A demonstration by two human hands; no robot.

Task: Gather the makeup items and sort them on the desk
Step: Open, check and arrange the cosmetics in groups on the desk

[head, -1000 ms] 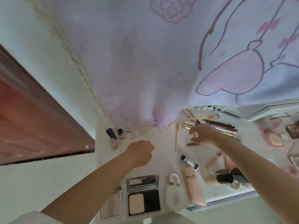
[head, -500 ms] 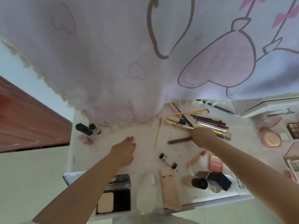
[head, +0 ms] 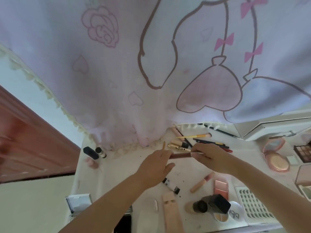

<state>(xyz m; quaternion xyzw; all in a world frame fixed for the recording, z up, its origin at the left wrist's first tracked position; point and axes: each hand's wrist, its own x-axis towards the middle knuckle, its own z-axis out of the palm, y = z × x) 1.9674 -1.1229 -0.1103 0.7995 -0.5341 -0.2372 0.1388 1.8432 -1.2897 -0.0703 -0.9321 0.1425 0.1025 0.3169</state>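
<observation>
On the white desk (head: 124, 167) my right hand (head: 207, 154) pinches one end of a dark pink tube (head: 180, 155) that lies level just above the surface. My left hand (head: 155, 166) is beside the tube's other end, fingers spread, touching or almost touching it; I cannot tell which. Behind the hands lie a gold tube (head: 178, 146), a yellow brush (head: 193, 136) and several pencils (head: 212, 142). A small black-and-white tube (head: 170, 184) lies below my left hand.
A dark bottle (head: 90, 153) and a small vial (head: 101, 152) stand at the left. A pink compact (head: 275, 156), eyeshadow palette (head: 303, 153), lash tray (head: 252, 206), blush (head: 220, 189), peach tube (head: 202, 181), beige case (head: 171, 214) and black-capped jars (head: 210, 206) lie right and front. A pink curtain (head: 151, 73) hangs behind.
My right hand has taken the dark pink tube off the desk and moved it left. My left hand has moved right to meet its other end. The camera view shifted.
</observation>
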